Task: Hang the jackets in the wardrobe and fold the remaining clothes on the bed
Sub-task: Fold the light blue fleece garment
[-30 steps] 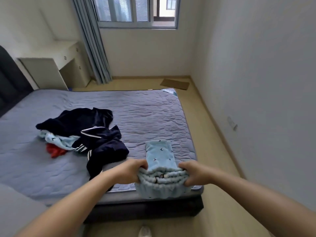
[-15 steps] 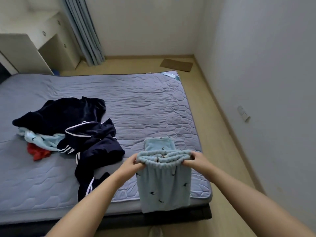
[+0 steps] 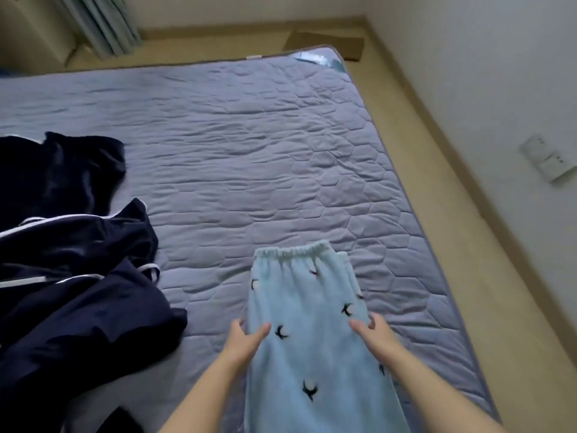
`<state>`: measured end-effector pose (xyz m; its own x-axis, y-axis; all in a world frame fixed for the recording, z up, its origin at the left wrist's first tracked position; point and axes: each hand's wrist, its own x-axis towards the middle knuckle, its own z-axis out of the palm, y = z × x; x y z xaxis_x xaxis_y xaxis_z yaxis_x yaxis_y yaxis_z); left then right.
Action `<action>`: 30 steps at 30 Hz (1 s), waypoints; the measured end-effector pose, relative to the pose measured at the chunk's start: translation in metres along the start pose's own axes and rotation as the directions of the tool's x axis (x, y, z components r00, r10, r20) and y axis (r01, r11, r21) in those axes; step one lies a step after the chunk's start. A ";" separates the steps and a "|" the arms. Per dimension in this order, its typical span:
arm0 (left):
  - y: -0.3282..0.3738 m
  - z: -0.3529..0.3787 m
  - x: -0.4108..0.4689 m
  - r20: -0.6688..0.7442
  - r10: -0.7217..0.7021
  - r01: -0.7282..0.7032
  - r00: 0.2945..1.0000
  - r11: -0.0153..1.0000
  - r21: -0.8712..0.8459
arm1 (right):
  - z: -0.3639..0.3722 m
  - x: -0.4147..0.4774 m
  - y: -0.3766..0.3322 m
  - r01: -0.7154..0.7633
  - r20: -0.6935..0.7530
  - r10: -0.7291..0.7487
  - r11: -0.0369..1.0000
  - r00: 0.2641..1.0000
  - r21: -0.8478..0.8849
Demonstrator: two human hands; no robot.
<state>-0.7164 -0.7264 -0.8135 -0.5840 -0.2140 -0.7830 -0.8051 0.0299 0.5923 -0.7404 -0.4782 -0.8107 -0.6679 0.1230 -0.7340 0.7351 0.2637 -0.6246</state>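
Left hand (image 3: 246,339), right hand (image 3: 376,337) flat at opposite edges of light-blue pants (image 3: 299,304)

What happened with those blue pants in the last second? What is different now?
The pants were flipped away from the person: the waistband, a second ago bunched in both hands at the near edge, now lies farther up the bed. Both hands let it go; the left hand and right hand now rest with straight fingers on the pants' sides. The dark clothes stayed heaped on the left.
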 end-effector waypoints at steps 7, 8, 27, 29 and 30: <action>-0.066 0.016 0.021 -0.083 0.043 -0.048 0.996 0.997 -0.060 | -0.004 0.029 0.038 0.015 0.059 -0.014 1.000 0.998 -0.025; -0.063 0.016 0.023 -0.115 0.072 -0.075 0.991 0.997 -0.022 | -0.003 0.035 0.031 0.041 0.079 -0.039 0.999 0.996 -0.019; 0.016 0.042 0.088 0.001 0.149 -0.149 0.989 0.986 -0.081 | -0.011 0.113 -0.019 0.084 0.129 -0.114 0.972 0.985 0.220; 0.014 0.039 0.089 0.035 0.036 -0.032 0.999 0.994 -0.106 | -0.012 0.109 -0.009 -0.037 0.224 -0.014 0.974 0.975 0.223; 0.009 0.035 0.085 0.068 -0.009 0.016 0.998 0.993 -0.117 | -0.012 0.100 -0.002 -0.105 0.274 0.043 0.971 0.961 0.213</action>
<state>-0.7771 -0.7106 -0.8813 -0.5827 -0.1477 -0.7991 -0.7971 -0.0877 0.5975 -0.8105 -0.4553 -0.8798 -0.5778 -0.1327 -0.8053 0.8088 0.0395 -0.5868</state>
